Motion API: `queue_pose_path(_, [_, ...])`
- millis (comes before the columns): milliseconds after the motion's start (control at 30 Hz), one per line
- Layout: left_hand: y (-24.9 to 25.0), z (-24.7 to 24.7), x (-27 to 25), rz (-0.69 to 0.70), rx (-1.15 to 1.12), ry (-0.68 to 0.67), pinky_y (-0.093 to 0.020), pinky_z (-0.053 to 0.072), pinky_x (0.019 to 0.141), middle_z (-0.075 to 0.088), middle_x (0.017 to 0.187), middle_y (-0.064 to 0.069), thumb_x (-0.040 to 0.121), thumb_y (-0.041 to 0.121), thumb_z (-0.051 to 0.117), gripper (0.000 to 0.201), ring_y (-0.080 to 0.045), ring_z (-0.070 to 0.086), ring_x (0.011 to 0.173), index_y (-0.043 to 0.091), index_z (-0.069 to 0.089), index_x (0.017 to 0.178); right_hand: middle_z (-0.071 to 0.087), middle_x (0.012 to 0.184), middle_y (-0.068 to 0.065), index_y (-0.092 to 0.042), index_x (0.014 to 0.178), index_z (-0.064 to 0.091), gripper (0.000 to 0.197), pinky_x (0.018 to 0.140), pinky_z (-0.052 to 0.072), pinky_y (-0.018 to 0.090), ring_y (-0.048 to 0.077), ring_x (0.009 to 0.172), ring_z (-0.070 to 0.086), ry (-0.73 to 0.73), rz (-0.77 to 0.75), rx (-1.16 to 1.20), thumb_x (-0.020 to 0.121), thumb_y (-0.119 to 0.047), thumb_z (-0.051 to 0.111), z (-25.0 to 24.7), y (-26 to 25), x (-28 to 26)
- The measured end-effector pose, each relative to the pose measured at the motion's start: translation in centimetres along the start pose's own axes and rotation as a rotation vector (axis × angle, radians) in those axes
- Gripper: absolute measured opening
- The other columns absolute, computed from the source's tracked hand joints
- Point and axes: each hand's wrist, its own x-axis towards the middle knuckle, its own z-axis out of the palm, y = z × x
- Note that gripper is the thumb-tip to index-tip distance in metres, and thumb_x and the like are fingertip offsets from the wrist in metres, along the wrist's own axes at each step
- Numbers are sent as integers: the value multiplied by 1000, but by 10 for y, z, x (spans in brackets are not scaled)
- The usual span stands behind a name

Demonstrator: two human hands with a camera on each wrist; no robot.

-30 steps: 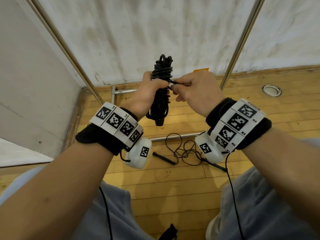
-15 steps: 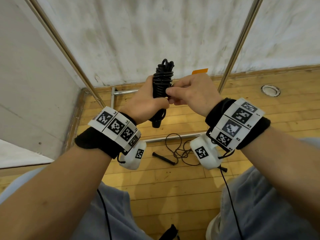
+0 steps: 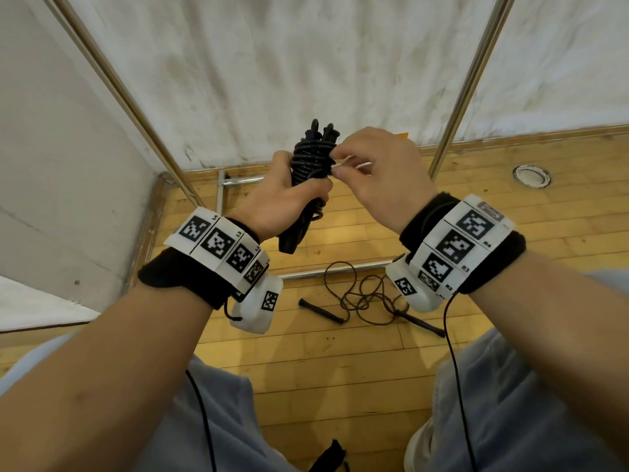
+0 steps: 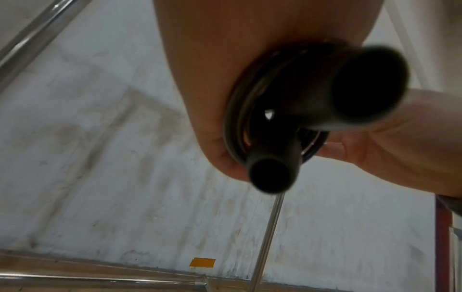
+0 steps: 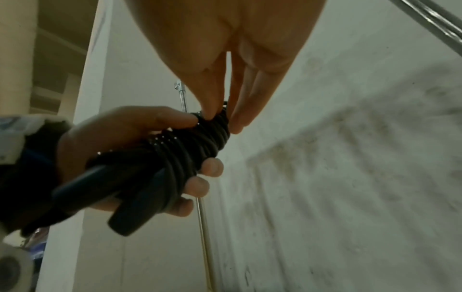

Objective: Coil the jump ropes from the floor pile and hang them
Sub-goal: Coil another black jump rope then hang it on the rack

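Note:
A black jump rope (image 3: 311, 158) is wound into a tight bundle and held upright at chest height. My left hand (image 3: 299, 192) grips the bundle round its middle, with both handles (image 4: 271, 175) sticking out below the fist. My right hand (image 3: 335, 163) pinches the rope near the top of the bundle between thumb and fingertips (image 5: 220, 116). In the right wrist view the coils (image 5: 190, 146) lie wrapped round the handles inside my left hand (image 5: 125, 134). A second jump rope (image 3: 360, 294) lies loose and tangled on the wooden floor below my wrists, its handles (image 3: 320, 311) spread apart.
Two slanted metal rack poles (image 3: 469, 80) (image 3: 119, 93) rise in front of a white wall. A low rack bar (image 3: 333, 272) crosses the floor behind the loose rope. A round floor socket (image 3: 531, 176) sits at the right. My knees fill the bottom of the head view.
My right hand, which drew the rope end out to the right, has come back to the top of the bundle. The left hand has tilted the bundle a little.

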Motion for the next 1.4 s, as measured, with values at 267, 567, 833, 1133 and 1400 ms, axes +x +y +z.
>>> queue_pose_path(267, [2, -4, 0, -15, 100, -80, -36, 59, 69, 60, 95, -7, 93, 15, 58, 21, -23, 68, 79, 18, 42, 106, 68, 91, 6, -8, 94, 72, 17, 77, 43, 25, 19, 84, 60, -21, -137, -175, 89, -19, 60, -3, -1, -3])
queue_pose_path(567, [3, -8, -6, 16, 119, -159, -31, 59, 70, 60, 96, -5, 100, 19, 46, 14, -23, 66, 86, 19, 46, 114, 65, 94, 4, -12, 98, 68, 21, 71, 40, 26, 19, 86, 59, -73, -138, -339, 91, -26, 55, 2, -4, -6])
queue_pose_path(833, [4, 0, -5, 9, -24, -72, -30, 57, 66, 60, 89, -5, 101, 18, 44, 13, -19, 64, 73, 12, 53, 108, 66, 97, 9, -7, 99, 71, 17, 70, 34, 17, 22, 85, 62, 6, -143, -264, 90, -13, 57, 8, -2, -9])
queue_pose_path(1133, [4, 2, -5, -17, -47, -135, -36, 56, 75, 59, 100, -8, 99, 8, 44, 31, -22, 62, 83, 6, 44, 130, 60, 85, -7, -14, 88, 71, 8, 70, 37, 7, 9, 80, 55, -42, 84, -25, 85, -20, 66, 3, 8, 2])
queue_pose_path(1400, [5, 0, -8, 10, 25, -148, -35, 57, 75, 58, 105, -12, 99, 6, 44, 30, -22, 62, 84, 7, 44, 129, 49, 67, -16, -22, 73, 56, 12, 58, 34, 6, 0, 62, 47, -170, 44, -71, 82, -22, 64, 0, 11, 0])
